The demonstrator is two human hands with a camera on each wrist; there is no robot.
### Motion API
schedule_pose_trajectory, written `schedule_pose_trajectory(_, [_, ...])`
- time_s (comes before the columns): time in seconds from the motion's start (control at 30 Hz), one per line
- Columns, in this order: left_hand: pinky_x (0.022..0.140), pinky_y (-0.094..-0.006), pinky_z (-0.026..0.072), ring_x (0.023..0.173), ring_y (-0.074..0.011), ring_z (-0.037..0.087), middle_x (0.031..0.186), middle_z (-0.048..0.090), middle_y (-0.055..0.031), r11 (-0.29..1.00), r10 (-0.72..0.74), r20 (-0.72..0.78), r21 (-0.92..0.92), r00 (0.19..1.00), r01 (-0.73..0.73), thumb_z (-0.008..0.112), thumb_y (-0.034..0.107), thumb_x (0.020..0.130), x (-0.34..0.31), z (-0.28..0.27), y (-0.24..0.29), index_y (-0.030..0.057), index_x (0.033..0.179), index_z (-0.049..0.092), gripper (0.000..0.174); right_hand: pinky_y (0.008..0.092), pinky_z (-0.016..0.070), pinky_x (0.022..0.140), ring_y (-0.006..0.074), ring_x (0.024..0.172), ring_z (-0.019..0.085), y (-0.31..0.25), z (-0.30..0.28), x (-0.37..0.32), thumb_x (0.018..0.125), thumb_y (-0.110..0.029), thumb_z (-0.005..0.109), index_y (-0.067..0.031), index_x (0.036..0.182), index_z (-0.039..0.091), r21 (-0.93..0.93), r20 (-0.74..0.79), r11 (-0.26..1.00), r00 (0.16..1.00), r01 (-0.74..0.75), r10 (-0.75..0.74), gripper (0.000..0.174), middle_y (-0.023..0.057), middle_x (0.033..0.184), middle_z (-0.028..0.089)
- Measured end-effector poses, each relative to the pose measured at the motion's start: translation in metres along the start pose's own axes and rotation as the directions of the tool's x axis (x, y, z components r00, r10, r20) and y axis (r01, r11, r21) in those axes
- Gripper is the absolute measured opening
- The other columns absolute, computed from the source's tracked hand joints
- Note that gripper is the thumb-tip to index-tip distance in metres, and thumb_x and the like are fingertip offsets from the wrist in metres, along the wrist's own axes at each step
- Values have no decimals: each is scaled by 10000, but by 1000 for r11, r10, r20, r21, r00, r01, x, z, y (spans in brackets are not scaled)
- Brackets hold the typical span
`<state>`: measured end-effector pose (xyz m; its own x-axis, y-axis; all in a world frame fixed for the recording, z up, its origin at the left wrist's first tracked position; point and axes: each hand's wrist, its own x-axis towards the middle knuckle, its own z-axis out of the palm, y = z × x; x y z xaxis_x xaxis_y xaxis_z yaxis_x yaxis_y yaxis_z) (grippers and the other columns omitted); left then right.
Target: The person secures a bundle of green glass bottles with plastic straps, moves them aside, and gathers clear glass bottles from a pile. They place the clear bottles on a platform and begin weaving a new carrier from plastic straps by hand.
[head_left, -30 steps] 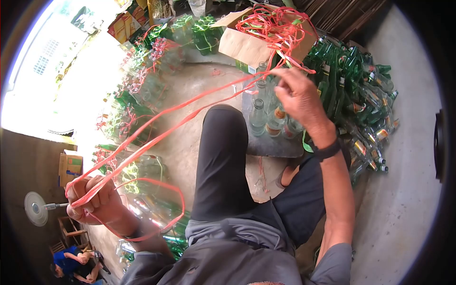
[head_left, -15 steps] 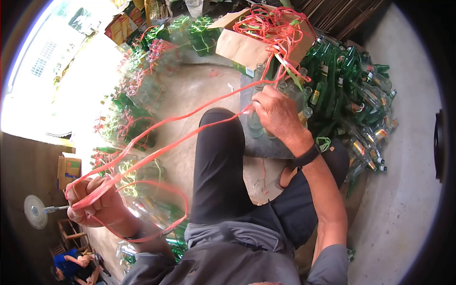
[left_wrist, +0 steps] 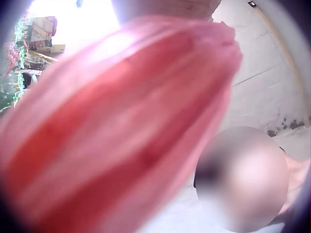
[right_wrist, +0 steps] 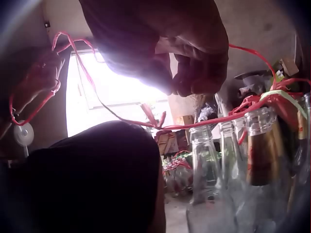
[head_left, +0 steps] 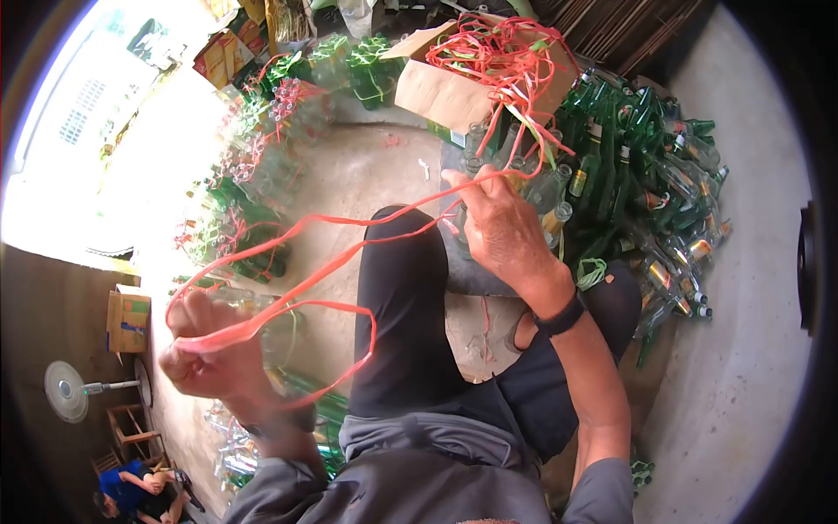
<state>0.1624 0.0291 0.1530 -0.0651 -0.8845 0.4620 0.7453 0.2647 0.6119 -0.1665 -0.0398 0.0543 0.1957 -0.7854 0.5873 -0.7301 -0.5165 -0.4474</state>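
Note:
My left hand (head_left: pixel 209 345) is raised at the left, fingers curled round a loop of red plastic twine (head_left: pixel 340 249). In the left wrist view the twine (left_wrist: pixel 121 121) lies in wide bands close to the camera. My right hand (head_left: pixel 515 236) is over the glass bottles beside my knee, its fingers bent. One strand runs in among its fingers and out towards the carton. In the right wrist view, the lower strand has a small knot (right_wrist: pixel 160 126) with short ends, hanging below the right hand (right_wrist: pixel 189 73) near the bottle necks (right_wrist: pixel 201 136).
An open carton (head_left: pixel 445 92) of tangled red and green twine stands ahead. Green bottles (head_left: pixel 602 175) are heaped along the right wall. Tied bottle bundles (head_left: pixel 236 236) line the left side. A fan (head_left: pixel 68 391) and a seated person (head_left: pixel 135 480) are at the far left.
My right hand came down and left from near the carton, pinched the lower strand, then moved off its knot onto the upper strand. My left hand shifted right, and the twine now sags more.

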Motion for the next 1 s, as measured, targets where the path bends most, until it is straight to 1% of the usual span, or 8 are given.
schedule_pose_trajectory(0.37, [501,-256,268,522,-65,348,687,399,24,991,72,71,-120,995,-64,624,54,884,-1,6,18,122,780,460,206,462,527,732,344,900,626,-10,9,-9,877,-60,699,-60,920,652,5,121,998,990,-69,68,64,117,924,565])
schedule_pose_trajectory(0.47, [532,-264,315,657,-105,388,774,394,6,988,66,-88,144,994,-53,604,165,933,-7,8,-13,102,884,464,161,451,521,709,339,853,627,-31,-2,-7,912,-76,687,-60,914,647,85,64,996,997,-40,34,42,122,886,560])
schedule_pose_trajectory(0.53, [615,-245,370,729,-133,415,852,445,-37,718,88,-290,681,953,141,608,187,916,-13,12,-38,84,888,458,184,447,533,692,345,843,641,-45,-6,-7,895,-108,698,-71,905,656,212,17,977,1000,-2,-1,57,122,905,586])
schedule_pose_trajectory(0.57, [575,-272,397,677,-157,482,873,540,-113,871,-93,-207,456,974,180,603,205,887,-7,10,-42,-12,878,554,222,447,533,692,345,843,641,-54,-7,-8,895,-108,698,-71,905,656,212,18,977,1000,-3,-1,57,122,905,586])
schedule_pose_trajectory(0.6, [562,-267,381,663,-136,485,863,557,-95,813,-53,-79,575,995,89,590,199,890,-2,12,-60,-21,950,602,228,441,533,671,344,829,641,-63,-8,-9,895,-104,699,-76,917,647,260,18,966,1000,-4,-1,63,118,896,585])
schedule_pose_trajectory(0.7, [607,-242,410,703,-87,499,951,641,-88,855,-263,-172,415,949,312,533,134,968,-12,20,-88,-15,1045,617,187,429,530,634,342,790,639,-91,-15,-12,896,-92,700,-84,958,644,391,33,920,999,-23,11,84,109,885,597])
schedule_pose_trajectory(0.8, [874,-300,505,993,-163,624,1148,655,-149,830,-291,-226,423,930,363,532,185,979,-14,37,-98,-21,1082,594,239,421,535,626,343,766,647,-109,-21,-10,900,-78,695,-76,1008,657,507,-23,862,1000,-6,20,115,111,912,638])
schedule_pose_trajectory(1.0, [911,-283,478,980,-133,607,1131,658,-97,777,-270,-271,506,924,376,523,179,1005,-15,47,-93,-11,1111,587,227,407,567,667,326,800,703,-114,-22,-10,919,-53,690,-40,1076,701,634,-154,771,986,54,58,158,152,989,712])
